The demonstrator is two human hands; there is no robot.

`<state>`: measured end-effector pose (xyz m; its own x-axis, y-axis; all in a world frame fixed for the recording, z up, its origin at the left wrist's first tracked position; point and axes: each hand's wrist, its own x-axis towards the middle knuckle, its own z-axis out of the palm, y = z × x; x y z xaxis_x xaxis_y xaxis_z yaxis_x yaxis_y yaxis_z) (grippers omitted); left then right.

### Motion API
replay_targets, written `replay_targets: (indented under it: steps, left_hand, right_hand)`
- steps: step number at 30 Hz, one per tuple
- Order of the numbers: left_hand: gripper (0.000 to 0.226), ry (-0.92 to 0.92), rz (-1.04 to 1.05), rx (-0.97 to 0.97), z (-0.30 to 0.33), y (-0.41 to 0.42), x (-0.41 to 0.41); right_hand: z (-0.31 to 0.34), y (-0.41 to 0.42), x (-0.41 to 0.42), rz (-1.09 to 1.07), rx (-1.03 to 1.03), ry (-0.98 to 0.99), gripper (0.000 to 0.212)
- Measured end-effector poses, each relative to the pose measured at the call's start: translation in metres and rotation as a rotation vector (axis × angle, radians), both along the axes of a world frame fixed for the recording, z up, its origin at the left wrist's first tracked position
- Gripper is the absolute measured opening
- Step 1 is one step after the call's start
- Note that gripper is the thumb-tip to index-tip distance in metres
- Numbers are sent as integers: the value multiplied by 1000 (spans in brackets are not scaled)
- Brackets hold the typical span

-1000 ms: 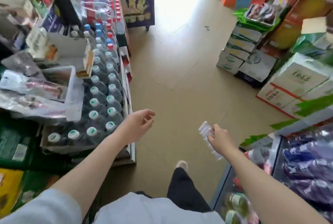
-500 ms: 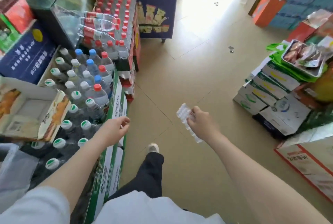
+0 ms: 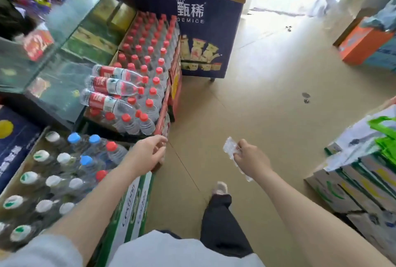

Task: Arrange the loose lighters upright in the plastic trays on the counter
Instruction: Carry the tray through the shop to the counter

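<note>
A tan tiled shop floor (image 3: 257,116) fills the middle, leaving an open aisle ahead of the person. At its far end stands a tall dark-blue cardboard display bin on castors (image 3: 205,37), printed "GEMICE". On the left, a glass-fronted counter (image 3: 55,56) backs cases of red-capped clear water bottles (image 3: 145,78), with three bottles lying across the top. Nearer sits an open green-and-white carton of mixed-cap bottles (image 3: 64,176). Stacked white-and-green cartons (image 3: 360,176) crowd the right edge, an orange box (image 3: 362,43) beyond them.

The right hand (image 3: 252,159) pinches a clear ribbed plastic tray (image 3: 230,148) between thumb and fingers, held over the floor; whether it holds lighters cannot be made out. The left hand (image 3: 147,153) hangs loosely open, fingers relaxed, beside the carton's corner.

Compared with half a second ago, the blue bin and the red-capped bottles are nearer and the tan box at the left has left view.
</note>
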<state>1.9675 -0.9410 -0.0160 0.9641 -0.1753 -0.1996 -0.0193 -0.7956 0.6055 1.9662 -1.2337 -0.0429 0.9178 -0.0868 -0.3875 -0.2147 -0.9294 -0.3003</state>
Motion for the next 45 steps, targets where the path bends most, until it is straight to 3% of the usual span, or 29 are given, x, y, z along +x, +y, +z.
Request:
replay_targets:
  steps: [4, 9, 19, 23, 33, 36, 39, 45]
  left_hand:
    - [25, -75, 66, -24, 4, -26, 99]
    - [22, -21, 229, -16, 0, -36, 206]
    - [24, 133, 615, 58, -13, 30, 305]
    - [25, 161, 729, 51, -13, 68, 340]
    - [25, -169, 844, 5, 35, 127, 436]
    - [35, -291, 890, 131, 42, 141, 454]
    - [43, -294, 1033, 315, 39, 154, 466]
    - [70, 26, 1247, 566, 23, 171, 471]
  right_hand:
    - [-11, -35, 116, 69, -29, 17, 9]
    - [6, -41, 262, 190, -11, 17, 8]
    - [60, 75, 466, 607, 200, -121, 14]
    - [58, 139, 529, 818, 176, -206, 17]
    - [53, 252, 654, 1021, 140, -203, 19]
    - [65, 293, 677, 1135, 270, -223, 18]
    - [79, 331, 698, 1229, 460, -219, 15]
    - [101, 391, 728, 1604, 652, -471, 17]
